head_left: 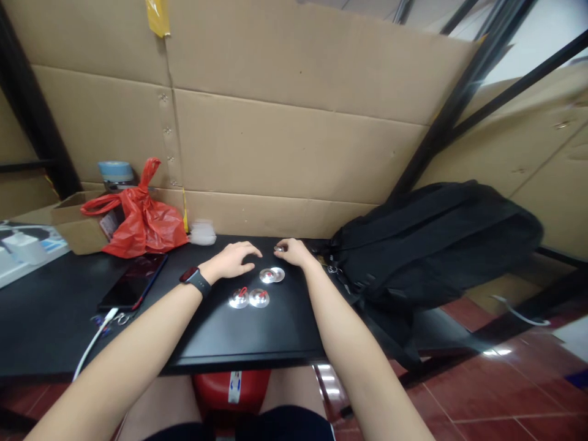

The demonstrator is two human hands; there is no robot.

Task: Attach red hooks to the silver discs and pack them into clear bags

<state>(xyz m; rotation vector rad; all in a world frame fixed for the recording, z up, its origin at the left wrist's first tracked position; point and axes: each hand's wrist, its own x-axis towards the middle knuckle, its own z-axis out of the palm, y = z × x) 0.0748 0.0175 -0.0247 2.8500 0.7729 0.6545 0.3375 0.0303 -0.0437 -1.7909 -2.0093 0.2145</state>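
My right hand (293, 252) pinches a small shiny metal piece (279, 248) at the back of the black table, its shape mostly hidden by the fingers. To its left, my left hand (233, 260) hovers close over the tabletop, fingers curved and apart, holding nothing. Between and just below the hands lie two overlapping silver cymbal-like discs (268, 276), with a bit of red on one. Nearer the front edge rest two more, a left disc (238, 298) and a right disc (259, 298), side by side with red cords at their centres.
On the left are a phone (134, 282), a white cable (94, 338), a red plastic bag (149, 223), a cardboard box (78, 223) and a power strip (27, 260). A black backpack (441, 245) fills the right side. Cardboard panels (285, 147) wall off the back.
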